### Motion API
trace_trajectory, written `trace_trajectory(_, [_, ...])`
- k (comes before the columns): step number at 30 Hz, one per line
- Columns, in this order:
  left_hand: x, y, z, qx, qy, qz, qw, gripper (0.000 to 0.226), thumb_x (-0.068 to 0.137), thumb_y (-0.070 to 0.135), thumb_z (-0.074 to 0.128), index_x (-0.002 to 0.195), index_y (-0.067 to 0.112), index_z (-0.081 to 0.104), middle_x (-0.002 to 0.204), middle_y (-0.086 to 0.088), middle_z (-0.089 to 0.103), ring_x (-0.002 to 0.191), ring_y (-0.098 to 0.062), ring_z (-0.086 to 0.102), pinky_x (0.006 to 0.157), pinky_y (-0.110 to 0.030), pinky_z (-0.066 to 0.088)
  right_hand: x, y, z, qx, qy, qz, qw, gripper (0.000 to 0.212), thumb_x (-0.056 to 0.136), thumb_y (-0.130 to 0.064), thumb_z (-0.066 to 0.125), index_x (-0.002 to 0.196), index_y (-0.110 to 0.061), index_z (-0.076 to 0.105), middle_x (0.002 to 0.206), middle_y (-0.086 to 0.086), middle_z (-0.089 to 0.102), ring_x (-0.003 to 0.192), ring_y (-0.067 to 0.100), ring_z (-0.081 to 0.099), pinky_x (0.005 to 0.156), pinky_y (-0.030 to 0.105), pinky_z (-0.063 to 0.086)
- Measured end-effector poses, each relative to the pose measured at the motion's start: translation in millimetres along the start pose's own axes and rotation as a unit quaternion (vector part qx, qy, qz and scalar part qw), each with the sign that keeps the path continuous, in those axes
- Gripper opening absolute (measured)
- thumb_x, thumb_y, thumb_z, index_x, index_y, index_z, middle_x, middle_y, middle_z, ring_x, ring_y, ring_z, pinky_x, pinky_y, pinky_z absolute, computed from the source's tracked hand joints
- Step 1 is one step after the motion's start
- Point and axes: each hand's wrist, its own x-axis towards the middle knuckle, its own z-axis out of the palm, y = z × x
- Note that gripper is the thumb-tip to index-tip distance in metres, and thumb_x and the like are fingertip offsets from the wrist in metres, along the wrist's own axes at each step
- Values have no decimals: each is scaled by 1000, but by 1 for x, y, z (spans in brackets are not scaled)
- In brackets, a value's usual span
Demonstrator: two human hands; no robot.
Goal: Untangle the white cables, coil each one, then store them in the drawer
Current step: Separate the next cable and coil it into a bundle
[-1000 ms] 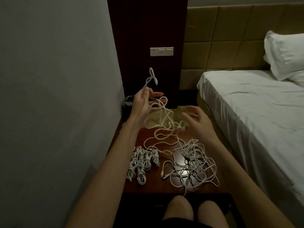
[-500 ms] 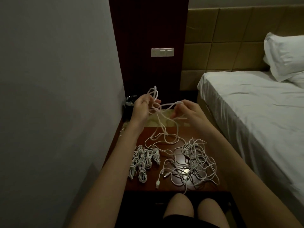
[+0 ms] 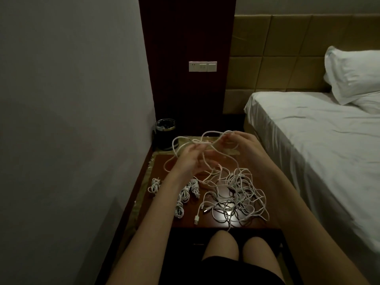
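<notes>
Frame centre: left hand (image 3: 190,159) and right hand (image 3: 244,149) both pinch one white cable (image 3: 207,140), probably fingertips only, dim view. Tangled pile (image 3: 236,194) lies lower right on nightstand (image 3: 160,161), coiled cables (image 3: 181,194) lower left.

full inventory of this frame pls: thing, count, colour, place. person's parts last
loose white cable: 1, white, held up between both hands over the table's far half
tangled pile of white cables: 1 pile, count unclear, white, table's right side
small coiled white cable bundles: several, partly hidden by the left forearm, white, table's left side
dark wooden bedside table: 1, reddish brown, centre
small black bin: 1, black, far left corner by the wall
white wall switch plate: 1, white, on the dark panel
white bed: 1, white, right
white pillow: 1 plain, white, head of bed
left hand: 1, grips the loose cable
right hand: 1, pinches the loose cable
bare knees: 2, bottom centre
</notes>
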Motion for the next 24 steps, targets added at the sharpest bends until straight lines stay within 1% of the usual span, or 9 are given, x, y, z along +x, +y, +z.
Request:
trace_trajectory(3, [-13,-6,-1,-5,7,-3,1000,17,99,16,50,110,4,56,101,-16,68,41,-7,47,59,-29,55,-19,5,-7,-40,12,7,999,27,97,-19,55,109,2,67,108,18,69,104,34,64,81,40,58])
trace_trajectory(5, [-23,-9,-1,1,-8,-7,1000,19,99,19,50,110,5,56,111,-19,68,36,-5,35,50,-22,48,-32,5,-9,-58,26,6,998,26,95,-21,58,106,-1,69,107,19,70,102,35,66,89,47,55])
trace_trajectory(8, [-38,-14,0,27,-40,-14,999,22,101,21,45,105,9,63,105,-14,71,35,-2,28,41,-15,35,-52,2,-8,-61,58,-1,996,20,95,-20,55,103,-5,68,110,16,69,99,25,66,81,36,53])
trace_trajectory(10, [-49,-18,1,46,-55,-13,997,26,102,20,43,105,9,66,101,-12,73,35,-2,27,40,-14,34,-61,3,-9,-81,63,3,995,22,96,-25,55,103,-11,69,109,9,71,101,20,66,83,34,50])
trace_trajectory(13, [-63,-27,1,80,-36,-3,996,25,102,19,45,103,9,68,94,-9,74,35,-3,29,40,-14,36,-76,3,-9,-78,73,0,994,24,100,-18,47,100,-12,69,99,8,72,90,17,71,82,34,54])
trace_trajectory(16, [-73,-38,0,139,-9,8,990,25,101,19,47,95,13,71,77,1,72,39,-5,33,41,-15,36,-92,3,-9,-22,83,-6,996,30,103,-15,39,94,-11,67,81,4,73,71,12,72,67,23,58])
trace_trajectory(20, [-85,-57,-5,170,26,-24,985,24,101,17,46,97,9,69,71,3,69,41,-3,45,45,-18,40,-108,4,-5,15,107,-23,994,29,103,-18,40,94,-11,67,84,4,73,78,17,70,66,26,56])
trace_trajectory(22, [-95,-61,-7,203,-21,-77,976,25,102,18,46,99,6,67,77,2,71,52,-3,58,54,-20,48,-114,3,-3,8,120,-27,992,29,102,-18,41,92,-13,68,86,5,71,80,18,67,76,32,54])
trace_trajectory(24, [-105,-61,-6,282,-86,-113,949,28,101,26,48,100,7,68,86,2,73,75,-9,69,70,-24,54,-121,3,-1,-8,119,-27,993,31,103,-18,40,90,-17,69,86,3,70,78,15,66,77,30,51])
